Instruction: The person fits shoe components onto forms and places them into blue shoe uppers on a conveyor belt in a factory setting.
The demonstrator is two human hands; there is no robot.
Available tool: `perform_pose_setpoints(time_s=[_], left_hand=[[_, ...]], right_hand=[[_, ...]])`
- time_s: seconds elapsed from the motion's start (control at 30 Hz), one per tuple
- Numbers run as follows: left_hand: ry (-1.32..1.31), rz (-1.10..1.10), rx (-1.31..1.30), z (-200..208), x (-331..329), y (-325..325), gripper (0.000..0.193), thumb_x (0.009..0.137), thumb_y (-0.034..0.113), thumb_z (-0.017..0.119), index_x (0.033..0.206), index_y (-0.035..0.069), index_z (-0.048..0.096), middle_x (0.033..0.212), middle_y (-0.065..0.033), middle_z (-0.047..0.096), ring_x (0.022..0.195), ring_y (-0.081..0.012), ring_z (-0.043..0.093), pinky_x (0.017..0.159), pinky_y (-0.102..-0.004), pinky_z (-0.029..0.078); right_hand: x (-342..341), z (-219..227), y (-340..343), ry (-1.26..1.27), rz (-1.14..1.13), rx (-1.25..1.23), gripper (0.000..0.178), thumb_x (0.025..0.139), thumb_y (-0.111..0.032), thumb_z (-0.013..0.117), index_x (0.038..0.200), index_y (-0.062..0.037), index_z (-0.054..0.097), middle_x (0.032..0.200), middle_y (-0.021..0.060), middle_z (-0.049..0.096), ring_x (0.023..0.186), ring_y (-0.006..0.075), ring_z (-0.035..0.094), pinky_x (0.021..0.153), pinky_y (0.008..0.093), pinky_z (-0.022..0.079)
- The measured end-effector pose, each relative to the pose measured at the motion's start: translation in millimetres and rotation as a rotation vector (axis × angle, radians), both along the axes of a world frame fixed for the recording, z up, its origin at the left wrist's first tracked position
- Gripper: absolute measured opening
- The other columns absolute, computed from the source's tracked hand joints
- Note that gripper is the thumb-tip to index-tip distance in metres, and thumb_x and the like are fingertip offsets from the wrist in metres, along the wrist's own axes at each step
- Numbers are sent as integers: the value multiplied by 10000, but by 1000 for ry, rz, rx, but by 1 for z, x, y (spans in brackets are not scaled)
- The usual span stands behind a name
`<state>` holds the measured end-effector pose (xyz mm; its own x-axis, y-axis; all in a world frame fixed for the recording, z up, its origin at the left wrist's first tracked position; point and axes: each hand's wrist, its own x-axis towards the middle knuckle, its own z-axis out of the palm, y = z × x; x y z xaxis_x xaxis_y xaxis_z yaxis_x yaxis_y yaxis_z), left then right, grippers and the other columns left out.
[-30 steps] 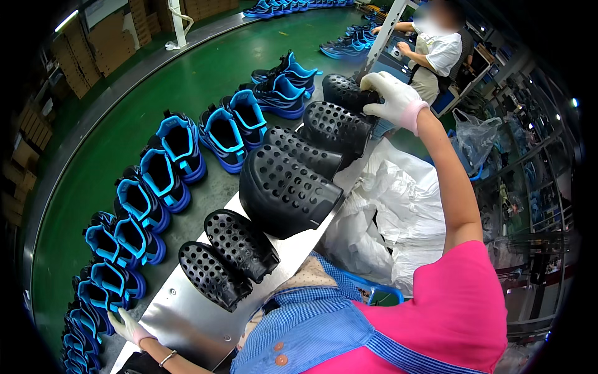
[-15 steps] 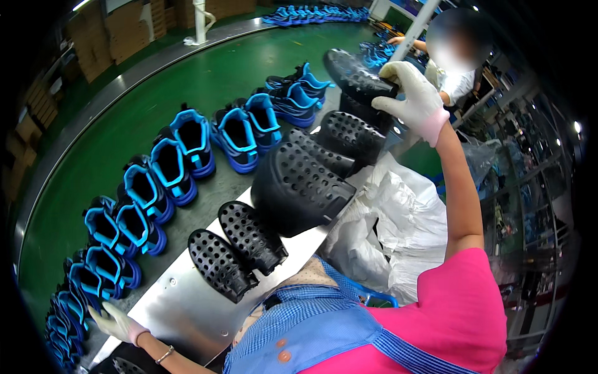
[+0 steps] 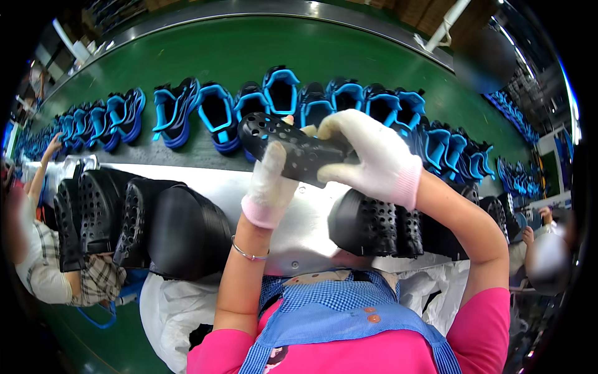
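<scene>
In front of my chest I hold a black plastic shoe insert (image 3: 299, 151), dotted with round holes at its toe end. My left hand (image 3: 271, 181), in a white glove, grips its near side with the thumb on top and fingertips showing behind. My right hand (image 3: 380, 153), also gloved, is closed round the other end, thumb below and fingers above. Just beyond stand black sports shoes with bright blue collars, one of them a shoe (image 3: 280, 90) directly behind the insert. Beneath my hands lies a shiny metal ledge (image 3: 296, 215).
Black perforated inserts are nested in a left stack (image 3: 99, 206) and a right stack (image 3: 380, 227) on the ledge. White plastic bags (image 3: 165, 311) hang below. Another person (image 3: 47, 268) works at the left, and another (image 3: 548, 249) at the right. Shoes line the dark belt (image 3: 187, 156).
My view has turned. My right hand has come from the stacked inserts at the far right to the middle; my left hand, open before, now grips the insert too.
</scene>
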<state>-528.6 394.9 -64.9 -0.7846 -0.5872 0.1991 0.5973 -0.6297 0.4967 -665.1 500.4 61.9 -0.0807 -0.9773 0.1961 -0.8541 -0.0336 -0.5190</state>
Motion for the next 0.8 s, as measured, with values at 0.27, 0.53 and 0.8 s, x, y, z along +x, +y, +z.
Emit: perform_pose_setpoints(time_s=[0.27,0.53,0.8], left_hand=[[-317,369,99,-31,8,-29,430,950,383,634,1206,56,525,1098,-73,608,1008,-205,615,888,-397,522],[-549,740,19,-47,14,-71,495,994,391,521,1288,-8,505,1195,-166,560,1065,-257,589,863,-383,510],[-1194,1340,-697,-96,-6,-82,525,913,147,561,1420,73,449,1424,-209,401,1303,-385,399,1088,-463,322]], right_hand=[[9,-38,-65,167,21,254,369,859,-346,662,995,-10,593,918,201,634,858,372,640,752,420,513],[37,-40,-130,418,100,330,415,900,-419,576,870,-10,639,860,202,661,832,373,659,744,442,527],[36,-21,-243,327,22,705,539,749,-505,582,903,-12,735,827,213,686,778,334,674,728,375,534]])
